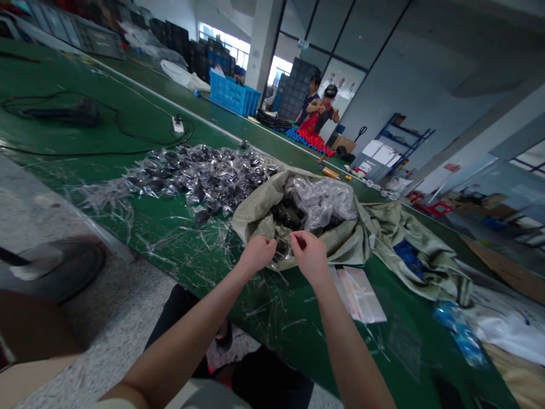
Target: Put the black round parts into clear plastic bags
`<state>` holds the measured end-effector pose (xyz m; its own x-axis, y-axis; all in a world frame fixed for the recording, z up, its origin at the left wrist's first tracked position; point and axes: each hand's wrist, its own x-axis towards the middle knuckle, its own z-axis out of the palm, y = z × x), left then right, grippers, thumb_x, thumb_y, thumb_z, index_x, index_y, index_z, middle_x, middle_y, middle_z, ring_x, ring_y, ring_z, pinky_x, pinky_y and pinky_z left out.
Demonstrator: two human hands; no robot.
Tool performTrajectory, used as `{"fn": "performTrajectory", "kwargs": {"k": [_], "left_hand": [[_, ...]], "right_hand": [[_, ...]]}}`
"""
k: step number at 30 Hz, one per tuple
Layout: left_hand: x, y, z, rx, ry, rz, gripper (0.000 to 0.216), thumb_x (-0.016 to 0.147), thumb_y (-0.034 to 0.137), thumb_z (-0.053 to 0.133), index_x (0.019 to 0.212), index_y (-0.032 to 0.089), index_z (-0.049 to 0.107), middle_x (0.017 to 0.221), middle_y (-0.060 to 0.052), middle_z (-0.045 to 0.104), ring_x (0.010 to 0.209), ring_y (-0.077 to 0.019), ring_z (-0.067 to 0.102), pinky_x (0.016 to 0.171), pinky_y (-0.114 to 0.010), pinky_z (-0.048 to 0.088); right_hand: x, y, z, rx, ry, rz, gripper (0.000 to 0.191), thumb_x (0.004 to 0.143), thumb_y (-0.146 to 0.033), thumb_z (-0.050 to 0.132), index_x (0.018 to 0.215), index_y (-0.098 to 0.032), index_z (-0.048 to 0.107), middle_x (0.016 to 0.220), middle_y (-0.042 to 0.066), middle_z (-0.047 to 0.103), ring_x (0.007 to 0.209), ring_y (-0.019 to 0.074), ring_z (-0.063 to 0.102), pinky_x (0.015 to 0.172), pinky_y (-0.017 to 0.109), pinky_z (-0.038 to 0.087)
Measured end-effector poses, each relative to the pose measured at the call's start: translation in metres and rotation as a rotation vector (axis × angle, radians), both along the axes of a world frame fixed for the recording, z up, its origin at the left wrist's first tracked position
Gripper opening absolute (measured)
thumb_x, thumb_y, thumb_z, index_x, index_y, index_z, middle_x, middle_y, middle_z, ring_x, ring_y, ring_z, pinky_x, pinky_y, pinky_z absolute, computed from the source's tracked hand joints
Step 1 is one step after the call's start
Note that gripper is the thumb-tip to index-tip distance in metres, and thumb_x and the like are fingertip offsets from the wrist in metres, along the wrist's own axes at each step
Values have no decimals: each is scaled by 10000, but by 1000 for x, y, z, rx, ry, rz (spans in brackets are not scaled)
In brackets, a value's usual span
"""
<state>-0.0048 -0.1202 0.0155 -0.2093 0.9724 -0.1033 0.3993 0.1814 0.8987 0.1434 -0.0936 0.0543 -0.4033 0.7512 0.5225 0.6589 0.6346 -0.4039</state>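
Note:
My left hand point(259, 253) and my right hand point(310, 257) are both closed in a pinch, a short gap apart, at the near rim of an olive woven sack point(255, 213). Thin clear plastic, seemingly a small bag point(283, 243), stretches between the fingertips. Inside the sack lie black round parts point(286, 215) and a bunched clear plastic liner point(321, 199). To the left, a heap of dark parts wrapped in clear plastic point(213, 173) spreads over the green table. A stack of flat clear bags point(361, 295) lies just right of my right hand.
Plastic scraps litter the green table point(272, 318). A second olive sack point(419, 250) lies to the right, near blue plastic packaging point(460, 332). A power strip point(177, 125) with black cable sits far left. Behind stand a blue crate point(234, 94) and two people point(326, 111) beside red and blue parts.

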Motion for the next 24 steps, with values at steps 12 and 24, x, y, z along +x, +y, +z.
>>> {"fn": "performTrajectory", "kwargs": {"k": [12,24], "left_hand": [[0,10,-20,172,36,-192,424,853,431,408,509,186,379,484,44,313,496,-101,321,499,-259,206],[-29,-25,-74,249,733,-217,830,669,17,550,1454,221,374,1598,-137,177,1451,-343,193,1096,-493,307]], "right_hand": [[11,35,-17,-142,14,71,214,886,-300,517,807,-180,676,774,54,708,692,175,629,702,282,474],[42,64,-53,-318,67,142,272,875,-364,521,824,-170,705,749,35,697,673,166,611,663,276,453]]}}
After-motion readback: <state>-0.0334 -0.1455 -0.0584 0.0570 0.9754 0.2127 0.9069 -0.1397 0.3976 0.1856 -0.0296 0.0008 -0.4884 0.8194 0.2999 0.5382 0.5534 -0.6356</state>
